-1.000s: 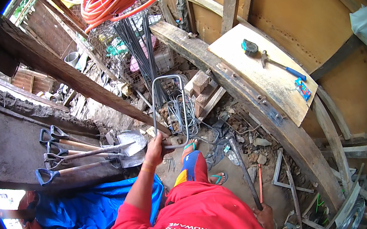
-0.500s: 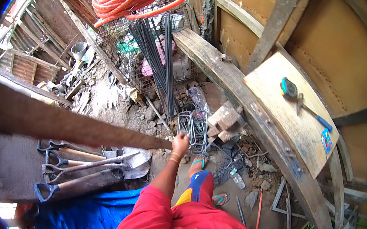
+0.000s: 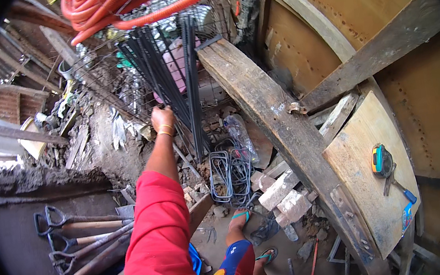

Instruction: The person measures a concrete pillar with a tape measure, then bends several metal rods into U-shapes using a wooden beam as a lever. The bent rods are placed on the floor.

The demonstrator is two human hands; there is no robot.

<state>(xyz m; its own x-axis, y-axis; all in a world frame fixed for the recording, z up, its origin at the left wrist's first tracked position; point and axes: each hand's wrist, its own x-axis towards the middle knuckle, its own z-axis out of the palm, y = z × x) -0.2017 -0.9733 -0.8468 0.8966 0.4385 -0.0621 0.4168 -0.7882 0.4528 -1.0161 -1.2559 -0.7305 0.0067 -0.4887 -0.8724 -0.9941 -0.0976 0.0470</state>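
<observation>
My left hand, at the end of a red sleeve, is stretched forward with its fingers curled closed. It is beside the lower left part of a bundle of dark ribbed steel bars leaning on a wire mesh cage. What the fingers hold, if anything, is hidden. Beneath my forearm a wooden plank runs slantwise from lower left, partly covered by the sleeve. Bent steel stirrups lie on the ground ahead of my feet. My right hand does not show.
Several shovels lie at left. A thick timber beam crosses the right side, with a plywood board bearing a tape measure and a hammer. Wood blocks lie beside the stirrups; orange corrugated hose is coiled above.
My left hand has left the plank's end and reached forward to the steel bars. The plank, formerly high across the left, is now lower, under my arm. The view has shifted.
</observation>
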